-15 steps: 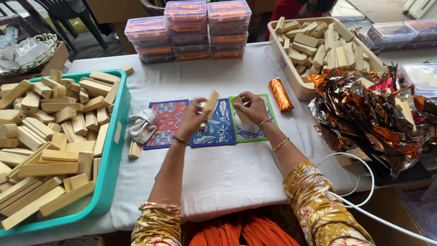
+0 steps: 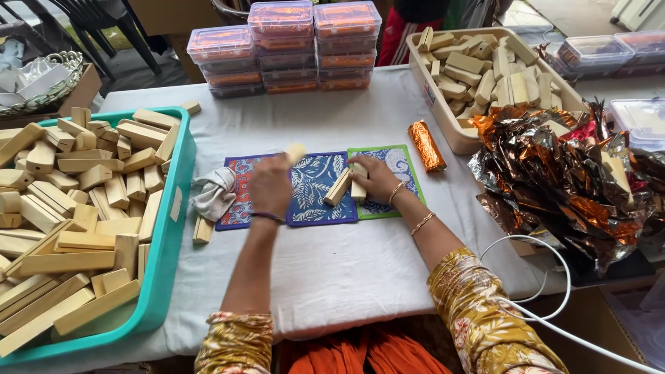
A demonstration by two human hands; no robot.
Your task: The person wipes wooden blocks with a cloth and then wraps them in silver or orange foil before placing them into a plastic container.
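Nearest me, my left hand [image 2: 270, 183] is blurred over the patterned mats [image 2: 315, 187] with its fingers closed on a pale wooden block [image 2: 296, 152], and my right hand [image 2: 376, 180] clamps a second block [image 2: 358, 185] upright on the mats, touching a third block [image 2: 337, 188] that lies tilted there. To the left sits the teal tray [image 2: 166, 235] heaped with blocks; a foil-wrapped roll [image 2: 425, 145] lies right of the mats. Farther back stand stacked clear containers [image 2: 287, 45] and a beige bin [image 2: 443, 118] of blocks.
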